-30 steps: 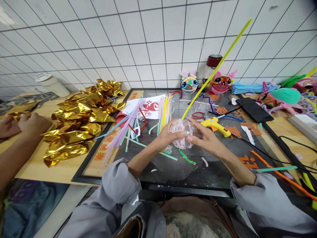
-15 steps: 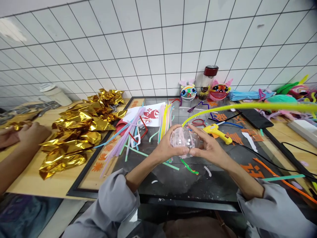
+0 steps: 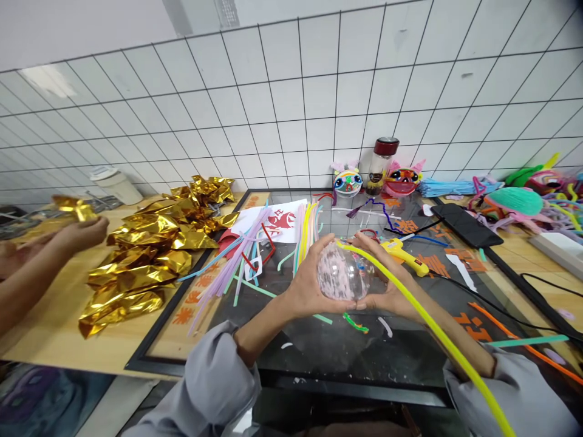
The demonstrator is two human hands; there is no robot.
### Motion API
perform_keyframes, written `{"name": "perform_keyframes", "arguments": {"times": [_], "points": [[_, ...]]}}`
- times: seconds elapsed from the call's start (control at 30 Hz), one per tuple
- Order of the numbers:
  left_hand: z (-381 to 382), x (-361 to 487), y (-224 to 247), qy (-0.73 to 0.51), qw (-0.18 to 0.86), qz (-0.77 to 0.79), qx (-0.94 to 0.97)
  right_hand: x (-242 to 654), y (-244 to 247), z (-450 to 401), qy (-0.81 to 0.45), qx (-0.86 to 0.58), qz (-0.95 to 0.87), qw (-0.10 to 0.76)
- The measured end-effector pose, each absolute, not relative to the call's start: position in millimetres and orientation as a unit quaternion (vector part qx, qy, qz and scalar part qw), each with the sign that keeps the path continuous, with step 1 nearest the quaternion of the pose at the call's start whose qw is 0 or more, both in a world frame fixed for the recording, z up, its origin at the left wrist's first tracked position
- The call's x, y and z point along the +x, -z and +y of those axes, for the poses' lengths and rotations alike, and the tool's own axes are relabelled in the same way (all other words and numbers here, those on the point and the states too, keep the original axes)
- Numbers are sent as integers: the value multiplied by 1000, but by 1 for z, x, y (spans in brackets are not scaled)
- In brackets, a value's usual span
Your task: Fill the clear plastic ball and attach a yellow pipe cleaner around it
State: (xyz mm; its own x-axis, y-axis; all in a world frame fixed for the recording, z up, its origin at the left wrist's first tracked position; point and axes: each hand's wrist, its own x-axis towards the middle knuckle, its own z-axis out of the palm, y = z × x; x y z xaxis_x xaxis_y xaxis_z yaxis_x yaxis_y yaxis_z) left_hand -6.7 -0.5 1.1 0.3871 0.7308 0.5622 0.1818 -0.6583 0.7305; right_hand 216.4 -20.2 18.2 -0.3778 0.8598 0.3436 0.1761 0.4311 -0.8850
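Observation:
Both my hands hold a clear plastic ball (image 3: 339,273) with pale pink material on its left part. My left hand (image 3: 306,282) wraps round its left side, and my right hand (image 3: 395,285) grips the right side. A long yellow pipe cleaner (image 3: 423,312) starts at the top of the ball and arcs down over my right forearm. Its fixing point is partly hidden by my fingers. Right behind my right hand lies a yellow glue gun (image 3: 407,257). Below the ball, a short green twisted piece (image 3: 355,323) rests on the dark glass mat (image 3: 314,349).
Pastel pipe cleaners (image 3: 228,255) and gold foil (image 3: 150,255) lie to the left. At the far left another person's hand (image 3: 86,233) holds gold foil. Decorated balls (image 3: 347,183) and a lidded bottle (image 3: 379,167) stand by the wall. A black phone (image 3: 467,224) lies to the right.
The yellow pipe cleaner has swung from pointing right to hanging down across my right forearm. My hands still hold the ball. The other person's hand has lifted a piece of gold foil.

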Motion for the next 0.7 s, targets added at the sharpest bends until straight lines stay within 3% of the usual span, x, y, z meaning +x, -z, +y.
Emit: {"name": "perform_keyframes", "arguments": {"times": [0.4, 0.7], "points": [[10, -4, 13, -522, 163, 180, 818, 223, -19, -20, -282, -307, -815, 403], [9, -2, 4, -527, 164, 160, 818, 217, -31, -24, -262, -280, -826, 413]]}}
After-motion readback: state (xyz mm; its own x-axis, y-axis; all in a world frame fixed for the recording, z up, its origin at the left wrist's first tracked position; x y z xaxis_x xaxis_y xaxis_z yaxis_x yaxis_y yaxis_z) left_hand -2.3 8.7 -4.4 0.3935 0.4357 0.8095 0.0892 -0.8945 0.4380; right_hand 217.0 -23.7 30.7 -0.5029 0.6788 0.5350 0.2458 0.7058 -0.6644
